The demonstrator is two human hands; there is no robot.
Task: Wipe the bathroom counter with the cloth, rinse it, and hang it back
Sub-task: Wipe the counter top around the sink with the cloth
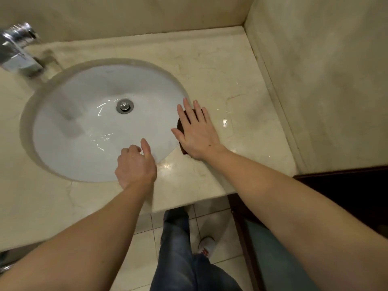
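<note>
A dark brown cloth (181,127) lies flat on the beige marble counter (220,76), right at the sink's right rim. My right hand (195,131) presses down on it with fingers spread, hiding most of it. My left hand (136,164) hovers over the front edge of the white oval sink (84,122), fingers loosely curled and thumb raised, holding nothing. The counter around the cloth shines wet.
A chrome faucet (17,49) juts in at the upper left, blurred. The drain (125,106) sits mid-basin. Walls close the counter at the back and right. A dark wooden frame (346,185) stands at the right. Below the counter edge are floor tiles and my legs.
</note>
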